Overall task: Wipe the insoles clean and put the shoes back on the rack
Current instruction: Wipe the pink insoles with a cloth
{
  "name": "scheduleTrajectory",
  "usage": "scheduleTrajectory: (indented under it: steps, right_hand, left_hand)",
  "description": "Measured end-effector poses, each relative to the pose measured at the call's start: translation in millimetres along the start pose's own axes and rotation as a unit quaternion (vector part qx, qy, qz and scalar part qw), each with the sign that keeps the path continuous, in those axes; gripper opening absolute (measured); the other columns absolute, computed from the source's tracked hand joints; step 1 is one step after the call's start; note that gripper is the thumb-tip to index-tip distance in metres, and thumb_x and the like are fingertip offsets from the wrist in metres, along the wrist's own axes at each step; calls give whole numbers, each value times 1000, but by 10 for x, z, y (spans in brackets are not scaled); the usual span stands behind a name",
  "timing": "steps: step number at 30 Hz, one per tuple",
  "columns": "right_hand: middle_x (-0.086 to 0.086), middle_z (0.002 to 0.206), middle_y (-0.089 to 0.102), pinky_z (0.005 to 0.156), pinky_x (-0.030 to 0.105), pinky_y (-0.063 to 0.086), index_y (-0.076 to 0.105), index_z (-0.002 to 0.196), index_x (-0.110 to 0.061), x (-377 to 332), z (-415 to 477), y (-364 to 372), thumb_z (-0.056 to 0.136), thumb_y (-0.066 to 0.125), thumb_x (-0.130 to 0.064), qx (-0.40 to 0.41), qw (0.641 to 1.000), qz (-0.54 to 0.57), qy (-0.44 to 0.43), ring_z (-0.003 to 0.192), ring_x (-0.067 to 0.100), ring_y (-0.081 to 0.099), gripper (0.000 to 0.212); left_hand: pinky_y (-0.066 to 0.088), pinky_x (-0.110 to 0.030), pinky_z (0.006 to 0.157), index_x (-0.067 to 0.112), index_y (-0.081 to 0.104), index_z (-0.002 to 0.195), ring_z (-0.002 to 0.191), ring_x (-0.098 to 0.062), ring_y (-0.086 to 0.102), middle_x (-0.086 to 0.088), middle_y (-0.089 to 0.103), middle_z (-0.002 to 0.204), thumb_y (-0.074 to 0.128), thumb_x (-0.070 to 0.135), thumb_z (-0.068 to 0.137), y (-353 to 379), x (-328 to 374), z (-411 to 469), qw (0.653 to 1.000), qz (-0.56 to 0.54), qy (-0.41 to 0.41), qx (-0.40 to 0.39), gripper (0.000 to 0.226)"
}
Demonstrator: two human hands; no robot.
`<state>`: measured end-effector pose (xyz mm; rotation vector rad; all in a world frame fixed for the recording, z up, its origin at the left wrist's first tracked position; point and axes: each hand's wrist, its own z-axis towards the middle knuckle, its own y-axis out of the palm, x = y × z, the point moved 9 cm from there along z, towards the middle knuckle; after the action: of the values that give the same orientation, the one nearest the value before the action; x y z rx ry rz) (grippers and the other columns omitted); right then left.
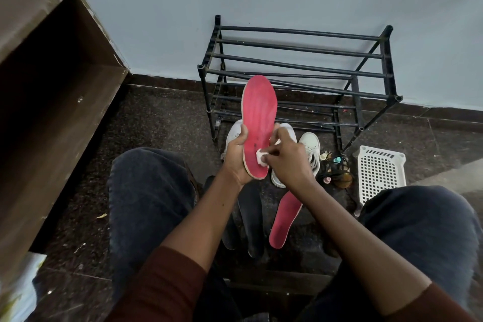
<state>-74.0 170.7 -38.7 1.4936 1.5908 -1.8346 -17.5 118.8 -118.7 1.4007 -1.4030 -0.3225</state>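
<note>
My left hand (236,157) grips a red insole (258,115) by its heel end and holds it upright, toe up, in front of the black shoe rack (300,70). My right hand (286,158) pinches a small white wipe (261,157) against the insole's lower part. A second red insole (285,219) lies on the floor between my knees, beside two dark insoles (249,225). White sneakers (312,146) stand on the floor below the rack, partly hidden by my hands.
The rack's bars hold nothing. A white perforated basket (381,175) lies at the right of the rack, with small bottles and clutter (337,167) beside it. A brown wooden cabinet (52,86) stands on the left. The floor is dark speckled stone.
</note>
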Motion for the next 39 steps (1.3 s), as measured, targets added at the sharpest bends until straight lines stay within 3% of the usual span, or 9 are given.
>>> scheduleTrajectory:
  steps: [7,14,18,21,25,31,34,37,39]
  right_hand:
    - [5,76,70,59,28,53,40,80,-26,-72,-112,127,69,64,4,-85,996,2,-8,72,16,67,41]
    - [-3,68,65,49,9,39,40,82,-22,-124,146,-98,71,69,1,37,997,58,24,65,8,59,38]
    - [5,80,69,60,20,48,41,87,-17,-164,-6,137,71,65,3,-69,998,12,-3,76,15,63,34]
    - [5,77,67,50,8,44,41,84,-18,-143,-164,248,70,65,7,-134,991,6,-12,66,7,61,37]
    - [5,75,72,66,25,53,42,87,-16,-94,-86,187,67,67,8,-108,993,49,20,72,12,67,40]
    - [4,76,71,56,22,48,41,88,-16,-97,135,-31,69,65,4,25,996,78,40,70,15,65,37]
    - [-3,72,70,58,17,48,41,88,-17,-174,49,85,70,65,4,-21,998,54,6,68,5,64,36]
    - [8,78,72,67,23,49,42,88,-14,-189,-47,200,69,66,6,-86,995,46,-11,76,16,67,36]
    - [12,80,72,70,29,51,43,89,-13,-160,-63,217,68,66,6,-106,994,33,-3,79,21,67,36]
  left_hand:
    - [46,-33,93,12,69,114,99,-16,60,-4,64,116,24,65,89,-3,-47,20,999,-31,8,-26,74]
    - [53,-41,91,6,70,111,106,-27,65,-13,68,112,22,63,94,108,-180,-8,996,-77,2,-36,76]
    - [31,-45,112,2,60,123,121,-29,52,-16,54,128,31,64,91,-6,-184,-22,998,-66,-13,-19,75]
    - [35,-44,106,2,53,129,117,-27,59,-17,60,126,22,69,91,-70,-225,-13,997,-59,-38,-18,83]
    - [38,-43,106,4,41,140,116,-29,57,-16,58,124,25,64,93,-86,-268,-29,997,-63,-41,5,77]
    - [43,-38,100,7,60,119,105,-25,64,-13,65,112,39,45,92,93,-285,-75,998,-41,-37,-3,51]
    - [47,-38,96,6,64,117,101,-26,65,-12,67,107,41,43,91,22,-271,-71,998,-48,-41,12,51]
    - [39,-37,104,8,55,129,107,-24,59,-10,59,115,35,47,97,-115,-341,-71,996,-43,-54,48,55]
    - [50,-34,92,11,70,107,95,-21,66,-8,67,98,32,47,99,-180,-400,-76,995,-45,-54,66,54]
